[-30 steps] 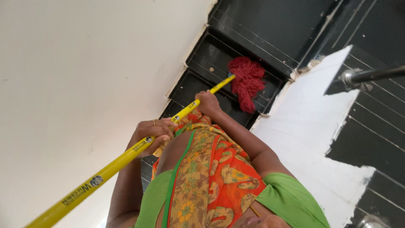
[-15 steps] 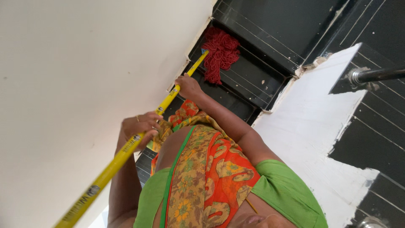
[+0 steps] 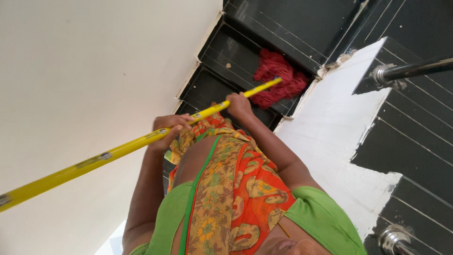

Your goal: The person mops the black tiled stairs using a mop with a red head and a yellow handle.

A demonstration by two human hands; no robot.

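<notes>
Yellow mop handle (image 3: 118,152), red mop head (image 3: 278,79), black stairs (image 3: 245,52), white wall (image 3: 85,71).

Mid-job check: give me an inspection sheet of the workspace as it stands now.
Surface: black grooved stair steps.
Job's things: red mop head lies on a step, on a yellow mop handle.
Clutter: a small pale speck on one step.
Grippers: left hand and right hand both grip the mop handle, right nearer the mop head.
Cables: nothing seen.
Surroundings: cream wall on one side, white stair side and metal railing on the other.
</notes>
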